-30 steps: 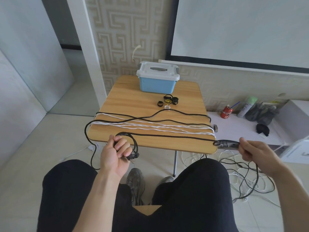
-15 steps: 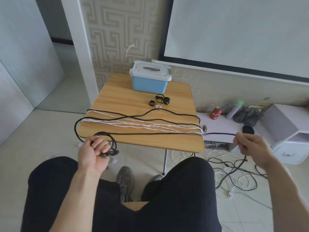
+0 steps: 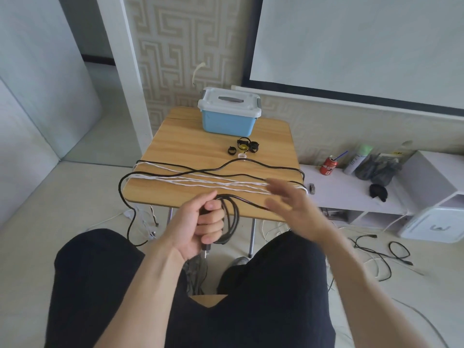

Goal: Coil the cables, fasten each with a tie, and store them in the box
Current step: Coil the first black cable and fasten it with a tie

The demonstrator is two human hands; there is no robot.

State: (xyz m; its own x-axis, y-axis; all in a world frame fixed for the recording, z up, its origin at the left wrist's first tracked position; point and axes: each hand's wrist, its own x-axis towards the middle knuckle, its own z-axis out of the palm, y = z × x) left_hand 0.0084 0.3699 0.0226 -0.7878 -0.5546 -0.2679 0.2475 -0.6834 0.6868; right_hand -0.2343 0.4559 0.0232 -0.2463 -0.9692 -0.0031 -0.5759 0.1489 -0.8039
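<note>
Left hand (image 3: 200,222) around black cable (image 3: 232,217) coil

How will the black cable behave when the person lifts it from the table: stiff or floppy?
Probably floppy: the black cable lies in loose waves across the table and droops over its left edge. It likely bends easily, since the left hand holds several small loops. Loops may spring open if released; that is a guess.
</note>
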